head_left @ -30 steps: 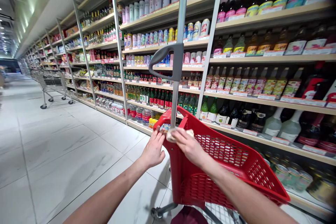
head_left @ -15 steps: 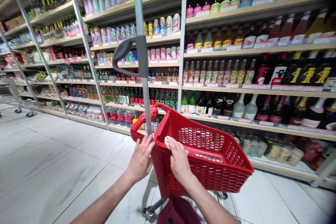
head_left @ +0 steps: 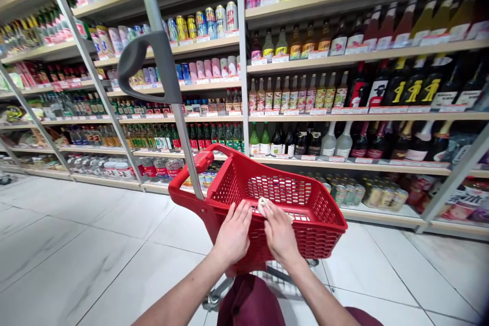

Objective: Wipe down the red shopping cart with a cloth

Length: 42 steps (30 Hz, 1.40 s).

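A red plastic shopping cart (head_left: 328, 238) with perforated basket walls stands in front of me. My left hand (head_left: 234, 232) lies on the cart's near rim, fingers stretched out, with nothing seen in it. Just to its right, my right hand (head_left: 280, 232) presses a white cloth (head_left: 262, 206) against the same rim; the cloth shows beyond the fingertips and at the hand's right side. A metal pole (head_left: 187, 150) with a grey loop handle (head_left: 168, 71) rises from the cart's left end.
Shelves (head_left: 362, 163) of bottles and cans line the aisle behind the cart. Cans (head_left: 385, 196) sit on the bottom shelf at right. White floor tiles (head_left: 95, 260) surround the cart. My knee in dark red trousers (head_left: 250, 303) shows below.
My left hand has moved right, from beside the pole onto the near rim. My right hand has slid right along the rim with the cloth. The view has shifted closer to the shelves.
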Each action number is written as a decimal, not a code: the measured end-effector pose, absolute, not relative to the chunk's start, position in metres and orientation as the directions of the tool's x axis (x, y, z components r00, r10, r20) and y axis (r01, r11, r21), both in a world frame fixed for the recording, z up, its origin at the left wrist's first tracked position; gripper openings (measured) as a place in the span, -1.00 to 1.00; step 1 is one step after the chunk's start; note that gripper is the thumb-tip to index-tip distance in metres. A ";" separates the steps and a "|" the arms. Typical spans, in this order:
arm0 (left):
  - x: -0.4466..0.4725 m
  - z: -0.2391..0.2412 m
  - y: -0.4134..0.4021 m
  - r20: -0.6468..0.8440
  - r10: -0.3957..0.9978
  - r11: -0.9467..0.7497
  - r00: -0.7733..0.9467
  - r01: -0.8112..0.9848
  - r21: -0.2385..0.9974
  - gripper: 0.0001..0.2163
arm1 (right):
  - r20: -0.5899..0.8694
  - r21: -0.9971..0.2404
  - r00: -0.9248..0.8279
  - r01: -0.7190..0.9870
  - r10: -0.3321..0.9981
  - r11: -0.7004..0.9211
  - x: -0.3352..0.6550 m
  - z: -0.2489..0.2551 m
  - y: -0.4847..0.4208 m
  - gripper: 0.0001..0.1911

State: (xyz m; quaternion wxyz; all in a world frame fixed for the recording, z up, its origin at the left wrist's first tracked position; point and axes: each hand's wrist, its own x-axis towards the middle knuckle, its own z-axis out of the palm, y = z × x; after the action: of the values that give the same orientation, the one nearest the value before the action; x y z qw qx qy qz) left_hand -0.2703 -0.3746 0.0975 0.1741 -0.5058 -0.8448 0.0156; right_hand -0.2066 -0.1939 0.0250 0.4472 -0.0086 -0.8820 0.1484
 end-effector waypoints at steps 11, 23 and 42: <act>-0.269 0.091 -0.361 0.314 0.840 0.510 -0.442 0.841 -0.180 -0.41 | 0.807 -0.244 -0.552 0.008 0.208 0.970 -0.180 -0.004 -0.144 -0.57; -0.271 0.090 -0.356 0.313 0.853 0.476 -0.418 0.868 -0.139 -0.40 | 0.832 -0.228 -0.524 -0.028 0.180 0.973 -0.177 -0.013 -0.147 -0.52; -0.275 0.090 -0.355 0.338 0.847 0.465 -0.410 0.880 -0.098 -0.40 | 0.751 -0.405 -0.481 0.207 0.453 0.891 -0.125 -0.067 -0.098 -0.72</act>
State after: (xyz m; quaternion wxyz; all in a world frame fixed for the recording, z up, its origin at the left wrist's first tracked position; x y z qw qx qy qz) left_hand -0.2751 -0.3554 0.0899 0.1725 -0.5149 -0.8383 -0.0478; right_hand -0.1252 -0.0984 -0.0666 0.4713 -0.1938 -0.8505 0.1306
